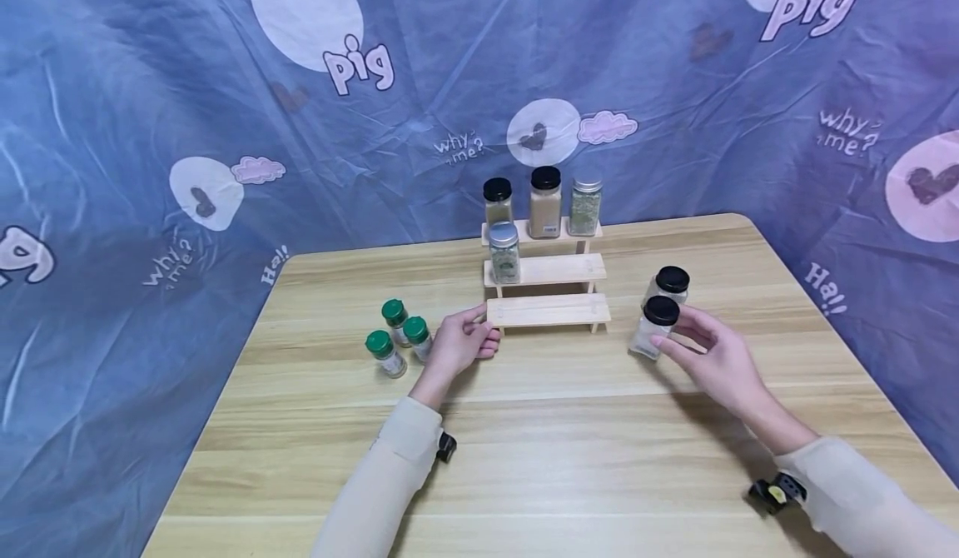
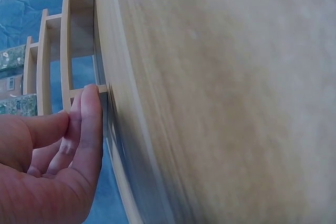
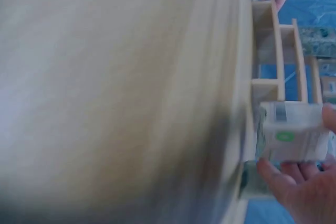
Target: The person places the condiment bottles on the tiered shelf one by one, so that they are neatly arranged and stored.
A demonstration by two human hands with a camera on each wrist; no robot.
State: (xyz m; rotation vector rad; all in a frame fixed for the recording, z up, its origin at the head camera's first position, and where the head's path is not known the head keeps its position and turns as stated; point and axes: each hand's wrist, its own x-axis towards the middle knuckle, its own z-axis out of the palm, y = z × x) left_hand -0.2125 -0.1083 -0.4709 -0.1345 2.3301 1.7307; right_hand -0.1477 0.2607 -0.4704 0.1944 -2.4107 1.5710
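A three-tier wooden spice rack [image 1: 550,311] stands toward the back of the table. My left hand [image 1: 459,343] pinches the left end of its lowest shelf; the left wrist view shows the thumb [image 2: 50,128] and fingers at that shelf's end. To the right of the rack, my right hand [image 1: 715,362] grips a square black-lidded spice jar [image 1: 648,337] by its sides, tilted slightly. The jar's label [image 3: 294,140] faces the right wrist camera. Directly behind it is another black-lidded jar [image 1: 673,280], partly hidden.
On the top shelf stand two black-lidded jars [image 1: 545,208] and a silver-lidded jar [image 1: 585,211]. Another silver-lidded jar [image 1: 505,258] sits on the middle shelf's left end. Three green-capped bottles [image 1: 390,361] stand left of my left hand. Blue printed cloth [image 1: 419,67] hangs behind the table.
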